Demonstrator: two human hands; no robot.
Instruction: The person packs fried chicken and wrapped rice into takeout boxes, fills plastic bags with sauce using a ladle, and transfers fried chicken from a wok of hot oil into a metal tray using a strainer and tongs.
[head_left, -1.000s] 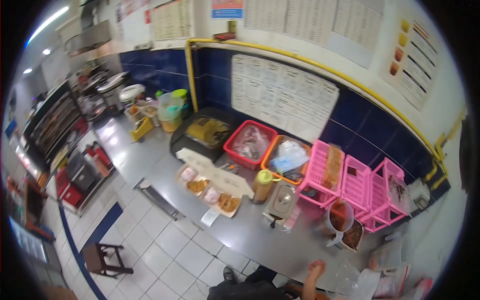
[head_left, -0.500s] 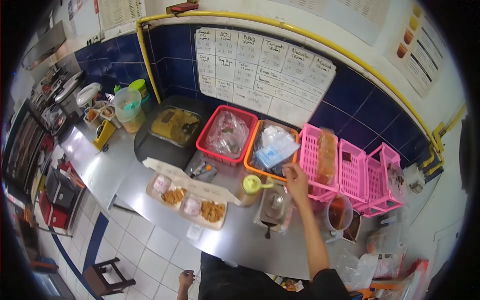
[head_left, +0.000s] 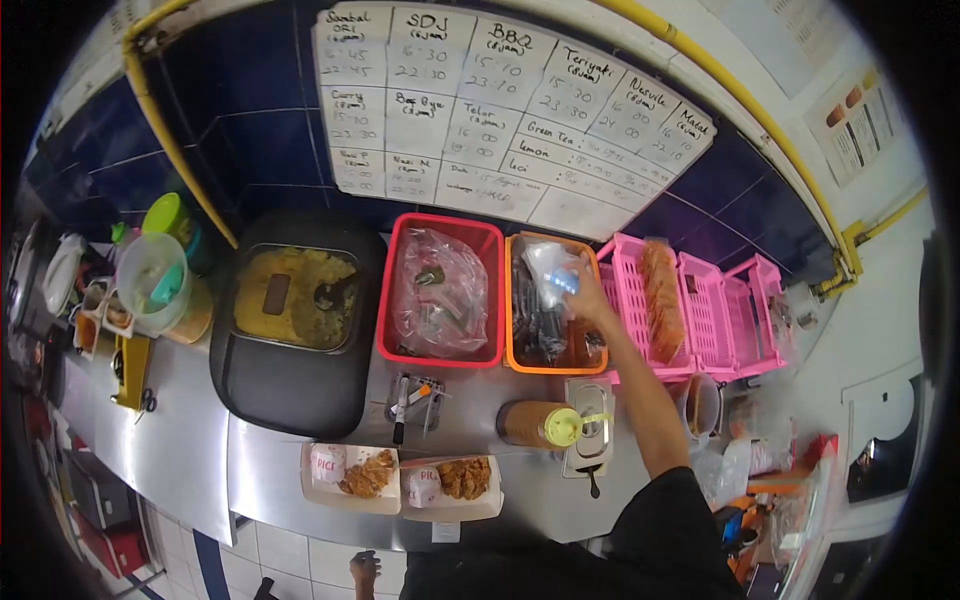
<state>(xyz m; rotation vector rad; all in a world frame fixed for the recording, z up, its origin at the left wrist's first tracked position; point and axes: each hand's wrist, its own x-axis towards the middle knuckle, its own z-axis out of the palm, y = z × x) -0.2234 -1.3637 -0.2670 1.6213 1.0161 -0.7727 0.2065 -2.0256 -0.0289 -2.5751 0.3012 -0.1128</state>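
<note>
My right hand [head_left: 588, 292] reaches into the orange basket [head_left: 560, 369], its fingers closed on a white-and-blue plastic packet [head_left: 553, 268]. The packet is slightly blurred and partly covered by the fingers. Dark plastic-wrapped items [head_left: 538, 325] lie below it in the basket. Low at the bottom edge, my left hand [head_left: 365, 570] hangs in front of the counter with loosely bent fingers, and nothing shows in it. Nearest to it stand two open paper boxes [head_left: 405, 509], each with a wrapped rice portion [head_left: 327, 464] and fried chicken [head_left: 465, 478].
Beside the orange basket are a red basket [head_left: 383, 340] with clear bags and pink baskets [head_left: 628, 265] with a bread loaf [head_left: 661, 300]. A sauce bottle [head_left: 535, 423] lies tilted by a lidded steel container [head_left: 590, 440]. A black warmer [head_left: 290, 395] holds yellow food.
My right hand has moved from the basket's right edge into it and taken hold of the packet, baring dark items. The view has shifted closer; the box lids no longer show raised.
</note>
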